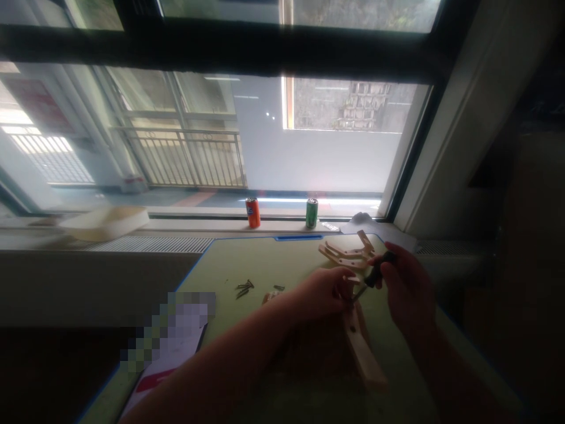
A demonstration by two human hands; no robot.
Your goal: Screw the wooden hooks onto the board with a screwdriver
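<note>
My left hand is closed, its fingers pinching the top of a pale wooden bar that slants toward me on the green mat. My right hand is wrapped round the black handle of a screwdriver, whose tip points down-left at the spot my left fingers pinch. Just behind both hands lie loose wooden frame pieces with small holes. A few dark screws lie on the mat to the left of my left hand.
An orange can and a green can stand on the windowsill behind the mat. A paper sheet, partly blurred out, lies at the mat's left front. A pale box rests on the sill at the left.
</note>
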